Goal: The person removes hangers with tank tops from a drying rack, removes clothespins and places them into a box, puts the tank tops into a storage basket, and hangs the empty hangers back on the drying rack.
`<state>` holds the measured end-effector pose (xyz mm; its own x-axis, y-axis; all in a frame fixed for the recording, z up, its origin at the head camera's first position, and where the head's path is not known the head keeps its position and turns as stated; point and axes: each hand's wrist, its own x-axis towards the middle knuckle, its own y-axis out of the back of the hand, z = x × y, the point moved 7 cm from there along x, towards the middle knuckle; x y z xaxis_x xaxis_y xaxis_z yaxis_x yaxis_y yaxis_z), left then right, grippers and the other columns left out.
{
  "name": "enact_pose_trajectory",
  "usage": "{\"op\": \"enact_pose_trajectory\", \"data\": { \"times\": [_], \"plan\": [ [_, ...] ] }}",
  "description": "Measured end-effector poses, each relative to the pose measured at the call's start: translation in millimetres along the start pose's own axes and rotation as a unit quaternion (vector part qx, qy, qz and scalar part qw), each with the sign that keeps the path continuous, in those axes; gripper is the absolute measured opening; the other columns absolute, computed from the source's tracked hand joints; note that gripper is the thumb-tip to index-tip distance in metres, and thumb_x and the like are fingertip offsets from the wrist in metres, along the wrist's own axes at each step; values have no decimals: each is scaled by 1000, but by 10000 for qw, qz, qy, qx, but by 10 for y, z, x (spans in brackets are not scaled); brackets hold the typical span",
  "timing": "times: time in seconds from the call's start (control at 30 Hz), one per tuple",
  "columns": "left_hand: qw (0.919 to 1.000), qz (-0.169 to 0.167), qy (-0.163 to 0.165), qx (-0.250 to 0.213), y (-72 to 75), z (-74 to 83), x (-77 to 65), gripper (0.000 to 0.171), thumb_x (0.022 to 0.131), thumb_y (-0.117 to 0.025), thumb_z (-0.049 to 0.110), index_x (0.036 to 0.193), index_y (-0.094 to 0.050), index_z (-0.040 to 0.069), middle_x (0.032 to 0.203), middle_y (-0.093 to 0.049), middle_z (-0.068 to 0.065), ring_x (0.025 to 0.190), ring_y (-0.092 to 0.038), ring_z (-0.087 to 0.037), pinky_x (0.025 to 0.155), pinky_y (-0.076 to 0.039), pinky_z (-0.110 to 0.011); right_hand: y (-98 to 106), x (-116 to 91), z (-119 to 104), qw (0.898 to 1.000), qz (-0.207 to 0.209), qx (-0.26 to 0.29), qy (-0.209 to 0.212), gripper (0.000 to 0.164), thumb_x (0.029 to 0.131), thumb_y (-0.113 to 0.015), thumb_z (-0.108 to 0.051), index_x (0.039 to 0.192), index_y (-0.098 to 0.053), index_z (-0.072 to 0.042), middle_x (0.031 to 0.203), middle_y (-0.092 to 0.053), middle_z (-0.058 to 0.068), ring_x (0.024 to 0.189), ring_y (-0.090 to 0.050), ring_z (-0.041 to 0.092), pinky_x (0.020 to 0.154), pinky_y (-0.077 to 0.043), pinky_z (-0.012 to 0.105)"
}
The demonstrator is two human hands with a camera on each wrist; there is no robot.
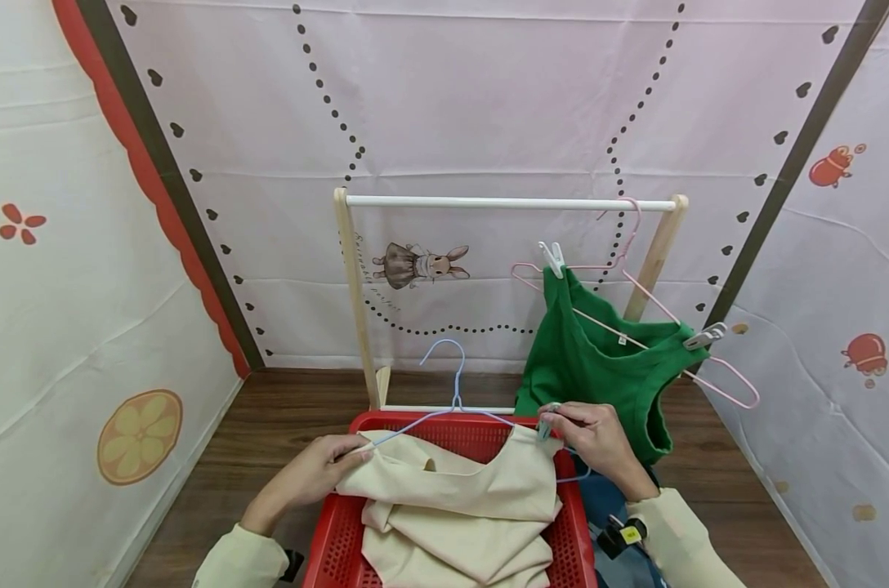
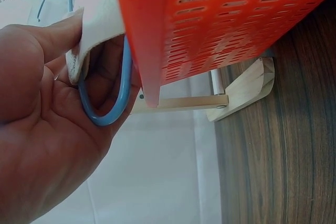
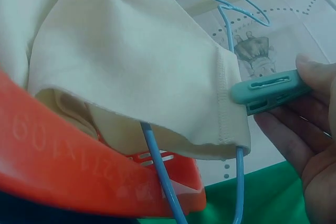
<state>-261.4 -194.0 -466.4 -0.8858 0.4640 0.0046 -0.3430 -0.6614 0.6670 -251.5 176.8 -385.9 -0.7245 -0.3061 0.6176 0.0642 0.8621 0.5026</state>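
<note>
A cream sleeveless top [image 1: 462, 498] hangs on a blue hanger [image 1: 457, 384], its lower part bunched over the basket. My left hand [image 1: 319, 468] pinches the top's left shoulder strap against the hanger; in the left wrist view the hanger's looped end [image 2: 105, 116] pokes out below the cloth. At the other strap, my right hand [image 1: 599, 437] pinches a teal clothespin [image 3: 273, 90] between thumb and fingers. The clothespin's tip meets the stitched strap edge over the hanger wire in the right wrist view.
A red basket [image 1: 578, 531] sits beneath the top. Behind it stands a wooden rack with a white rail [image 1: 503, 202]. A green top [image 1: 599, 359] hangs at its right on a pink hanger [image 1: 639, 286] with clothespins. Dark blue cloth [image 1: 602, 502] lies right of the basket.
</note>
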Motion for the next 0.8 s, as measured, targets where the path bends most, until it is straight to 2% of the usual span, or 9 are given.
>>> {"op": "enact_pose_trajectory", "data": {
  "times": [0.17,0.4,0.8],
  "plan": [
    [10000,18,9,4,0,-6,1,19,102,-56,30,111,-70,19,86,-61,3,71,-54,-5,63,-47,-24,20,9,-4,9999,66,11,-86,13,85,-68,12,94,-76,7,91,-75,17,85,-72,14,78,-51,10],
    [10000,28,27,-7,-5,-11,1,20,102,-56,30,110,-70,19,86,-61,4,71,-54,-5,62,-47,-24,39,9,-8,9998,130,107,-84,14,84,-68,14,94,-75,8,91,-74,19,85,-72,11,77,-51,11],
    [10000,82,-16,19,-3,-7,5,17,101,-57,30,107,-70,21,86,-61,4,71,-54,-5,63,-46,-24,31,0,26,9995,4,274,-158,14,85,-67,13,97,-74,9,93,-74,20,89,-70,7,78,-52,13]
  ]
}}
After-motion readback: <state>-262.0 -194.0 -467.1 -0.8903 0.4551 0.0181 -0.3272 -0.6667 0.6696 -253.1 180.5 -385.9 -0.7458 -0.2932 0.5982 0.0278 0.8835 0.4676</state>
